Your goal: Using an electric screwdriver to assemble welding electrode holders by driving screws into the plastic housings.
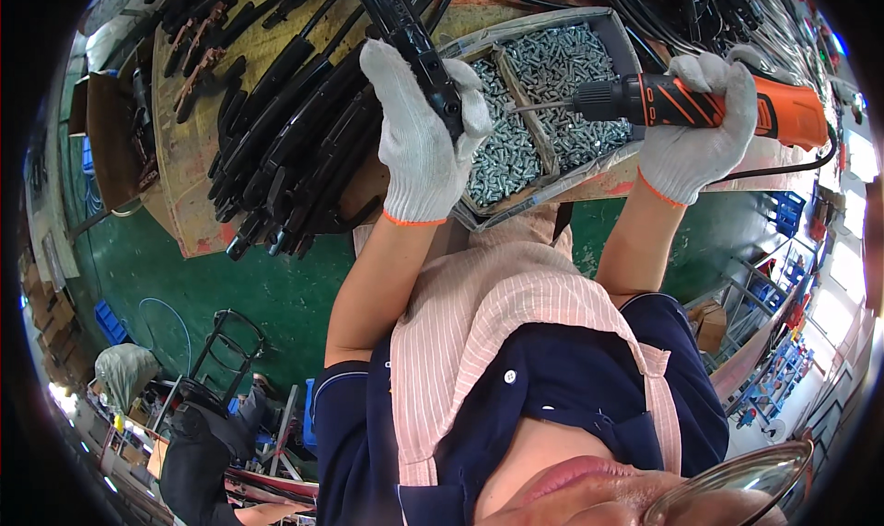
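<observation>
My left hand (425, 126), in a white knit glove with an orange cuff, is closed around a long black metal part (416, 43) with holes along it. Its near end sits between thumb and fingers. My right hand (704, 130), gloved alike, is wrapped around an orange and black electric screwdriver (677, 101). The screwdriver lies level with its bit pointing left toward the black part, apart from it. Below the bit is a shallow grey box (562, 181) of small silver screws (566, 61), split by a cardboard divider (527, 107).
Many black metal parts (290, 158) are heaped on the worn wooden table (198, 208) at left. Black cables and metal rods (635, 20) lie at the far right. A cord (783, 171) loops from the screwdriver. Another person in dark clothes (198, 462) is at lower left.
</observation>
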{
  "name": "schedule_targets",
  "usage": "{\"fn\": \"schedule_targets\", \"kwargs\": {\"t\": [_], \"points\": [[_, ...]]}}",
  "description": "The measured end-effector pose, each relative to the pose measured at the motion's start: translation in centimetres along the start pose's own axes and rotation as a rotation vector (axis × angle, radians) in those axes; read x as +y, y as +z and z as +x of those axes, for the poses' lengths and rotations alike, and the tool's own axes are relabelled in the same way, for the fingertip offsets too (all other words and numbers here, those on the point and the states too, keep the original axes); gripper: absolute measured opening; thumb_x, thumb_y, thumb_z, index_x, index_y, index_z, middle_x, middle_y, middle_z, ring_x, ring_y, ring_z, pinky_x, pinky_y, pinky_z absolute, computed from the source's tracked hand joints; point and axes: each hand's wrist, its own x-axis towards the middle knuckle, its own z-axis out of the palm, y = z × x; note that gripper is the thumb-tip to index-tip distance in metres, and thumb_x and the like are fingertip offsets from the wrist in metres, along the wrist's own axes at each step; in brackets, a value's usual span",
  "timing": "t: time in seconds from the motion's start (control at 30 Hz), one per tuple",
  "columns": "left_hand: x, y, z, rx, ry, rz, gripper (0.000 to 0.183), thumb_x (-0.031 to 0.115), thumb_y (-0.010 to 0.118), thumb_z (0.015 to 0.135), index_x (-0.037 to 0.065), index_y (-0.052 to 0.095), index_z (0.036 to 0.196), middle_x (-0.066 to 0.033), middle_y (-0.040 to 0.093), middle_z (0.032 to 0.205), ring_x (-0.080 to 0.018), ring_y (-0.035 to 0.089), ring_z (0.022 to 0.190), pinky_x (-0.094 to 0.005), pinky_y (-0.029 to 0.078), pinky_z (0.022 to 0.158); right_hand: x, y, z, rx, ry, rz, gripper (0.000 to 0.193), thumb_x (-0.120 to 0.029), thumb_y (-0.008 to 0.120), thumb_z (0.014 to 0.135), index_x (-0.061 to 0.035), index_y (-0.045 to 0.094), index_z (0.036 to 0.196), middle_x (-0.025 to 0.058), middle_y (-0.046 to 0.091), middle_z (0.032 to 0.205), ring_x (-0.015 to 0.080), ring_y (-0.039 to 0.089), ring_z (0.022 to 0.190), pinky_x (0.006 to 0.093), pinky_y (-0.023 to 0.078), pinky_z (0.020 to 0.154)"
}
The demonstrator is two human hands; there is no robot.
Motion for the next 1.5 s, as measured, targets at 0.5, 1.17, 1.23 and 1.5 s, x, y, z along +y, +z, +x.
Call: {"fn": "schedule_targets", "kwargs": {"t": [0.5, 1.17, 1.23, 1.5], "points": [[-0.1, -0.1, 0.2, -0.017, -0.021, -0.029, 0.084, 0.085, 0.033, 0.085, 0.008, 0.067, 0.082, -0.0047, 0.054, 0.053, -0.0134, 0.044, 0.039, -0.0218, 0.031, 0.035, -0.2, 0.2, 0.9, -0.040, 0.117, 0.216, 0.020, -0.007, 0.060, 0.094, -0.0044, 0.052, 0.113, 0.0010, 0.051, 0.072, 0.0089, 0.047, 0.065, 0.0272, 0.045, 0.069], [0.6, 0.1, -0.1, -0.048, 0.026, -0.156, 0.080, 0.080, 0.038, 0.086, 0.005, 0.063, 0.081, -0.0051, 0.058, 0.064, -0.0134, 0.050, 0.042, -0.0226, 0.035, 0.034, 2.6, 2.6, 1.3, -0.117, 0.142, 0.420, 0.019, -0.010, 0.061, 0.093, -0.0037, 0.053, 0.109, 0.0035, 0.057, 0.073, 0.0114, 0.055, 0.065, 0.0271, 0.051, 0.072], [0.6, -0.3, 0.1, -0.052, -0.004, -0.133, 0.082, 0.084, 0.034, 0.084, 0.007, 0.061, 0.080, -0.0055, 0.058, 0.064, -0.0149, 0.052, 0.043, -0.0222, 0.035, 0.034, 3.0, 3.2, 1.0, -0.088, 0.104, 0.421, 0.019, -0.010, 0.062, 0.093, -0.0038, 0.053, 0.109, 0.0037, 0.057, 0.073, 0.0113, 0.055, 0.065, 0.0273, 0.052, 0.072], [0.4, -0.1, 0.1, -0.023, 0.010, -0.185, 0.050, 0.059, 0.052, 0.097, 0.010, 0.049, 0.108, -0.0037, 0.056, 0.071, -0.0101, 0.050, 0.046, -0.0214, 0.038, 0.036, 3.4, 2.8, 0.9, -0.078, 0.117, 0.369, 0.017, -0.011, 0.061, 0.094, -0.0036, 0.055, 0.109, 0.0038, 0.058, 0.074, 0.0107, 0.053, 0.064, 0.0271, 0.049, 0.068]]}}
